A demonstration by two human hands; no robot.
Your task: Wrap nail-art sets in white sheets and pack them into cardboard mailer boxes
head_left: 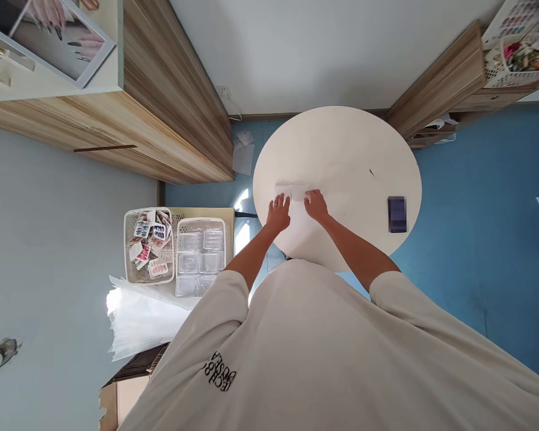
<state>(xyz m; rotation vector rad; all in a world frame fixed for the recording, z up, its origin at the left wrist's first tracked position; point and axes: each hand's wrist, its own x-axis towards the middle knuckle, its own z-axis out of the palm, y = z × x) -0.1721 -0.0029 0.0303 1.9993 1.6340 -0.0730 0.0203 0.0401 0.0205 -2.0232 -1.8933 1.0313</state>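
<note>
A small white sheet, which looks like paper or tissue [299, 190], lies on the white oval table [341, 143], with a crease or seam near its middle. My left hand [279, 214] rests at the sheet's lower left, fingers stretched and spread, a ring on one of them. At the right end of the sheet, my right hand [315, 205] has its fingers bent in, with thumb and forefinger on the edge. White on white makes the sheet's outline hard to follow.
A dark, blurred rectangular object [397, 214] lies at the table's right. To the left stand a basket of press-on nail sets [148, 245] and a basket of clear plastic boxes [201, 257], near clear plastic bags [144, 317]. Wooden cabinets [184, 102] flank the table.
</note>
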